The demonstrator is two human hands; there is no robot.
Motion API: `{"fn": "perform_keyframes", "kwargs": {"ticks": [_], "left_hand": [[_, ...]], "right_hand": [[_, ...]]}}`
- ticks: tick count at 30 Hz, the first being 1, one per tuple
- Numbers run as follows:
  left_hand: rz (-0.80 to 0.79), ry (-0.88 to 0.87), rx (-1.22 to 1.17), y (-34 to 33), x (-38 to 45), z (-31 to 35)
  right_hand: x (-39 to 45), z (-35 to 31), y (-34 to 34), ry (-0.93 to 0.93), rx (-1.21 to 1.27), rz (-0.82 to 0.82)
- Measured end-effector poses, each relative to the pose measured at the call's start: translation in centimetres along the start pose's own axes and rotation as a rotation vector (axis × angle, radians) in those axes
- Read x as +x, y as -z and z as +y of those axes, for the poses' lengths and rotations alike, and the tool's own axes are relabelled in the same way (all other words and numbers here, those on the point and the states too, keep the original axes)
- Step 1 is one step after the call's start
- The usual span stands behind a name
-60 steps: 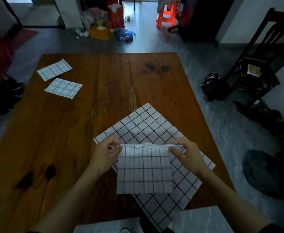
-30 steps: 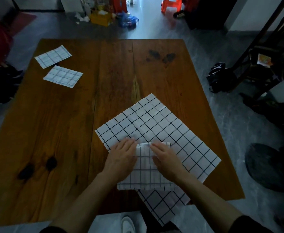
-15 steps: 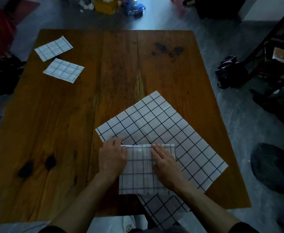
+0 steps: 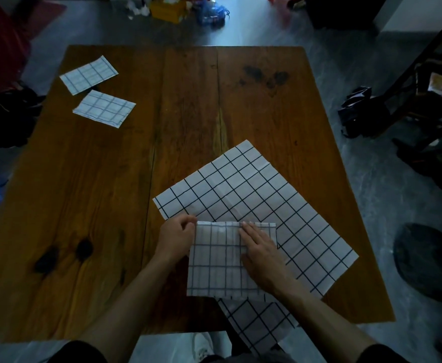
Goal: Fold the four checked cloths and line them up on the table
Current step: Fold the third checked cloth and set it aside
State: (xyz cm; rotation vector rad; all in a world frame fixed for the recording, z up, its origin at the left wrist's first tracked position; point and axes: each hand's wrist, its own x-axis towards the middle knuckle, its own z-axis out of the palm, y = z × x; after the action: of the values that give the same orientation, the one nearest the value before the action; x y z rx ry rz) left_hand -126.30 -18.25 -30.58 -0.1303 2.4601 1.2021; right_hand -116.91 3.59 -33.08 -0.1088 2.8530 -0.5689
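Head view. A wooden table (image 4: 89, 210) carries four checked cloths. Two folded cloths, the far one (image 4: 89, 74) and the near one (image 4: 104, 108), lie apart from each other near the far left corner. An unfolded checked cloth (image 4: 253, 195) is spread diagonally at the near right, one corner hanging over the near edge. On top of it lies the half-folded cloth (image 4: 219, 260), squared to the table edge. The left hand (image 4: 176, 238) has its fingers curled at the cloth's upper left corner, apparently pinching it. The right hand (image 4: 260, 251) lies flat with straight fingers, pressing the cloth near its fold line.

Compared with two seconds ago, when both hands held the top edge raised, the cloth is now laid down and has been smoothed outward from the centre. Judged from this, the third cloth's present fold is set; a further fold, then the fourth cloth, remain.
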Motion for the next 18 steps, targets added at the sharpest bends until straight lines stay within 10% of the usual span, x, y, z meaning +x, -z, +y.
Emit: {"fn": "perform_keyframes", "kwargs": {"ticks": [8, 18], "left_hand": [[0.162, -0.303, 0.548, -0.7, -1.3, 0.3], [-0.297, -0.517, 1.050, -4.2, -2.7, -0.6]], "right_hand": [[-0.5, -0.1, -0.3, -0.104, -0.131, 0.070], [0.9, -1.1, -0.5, 0.000, -0.177, -0.148]]}}
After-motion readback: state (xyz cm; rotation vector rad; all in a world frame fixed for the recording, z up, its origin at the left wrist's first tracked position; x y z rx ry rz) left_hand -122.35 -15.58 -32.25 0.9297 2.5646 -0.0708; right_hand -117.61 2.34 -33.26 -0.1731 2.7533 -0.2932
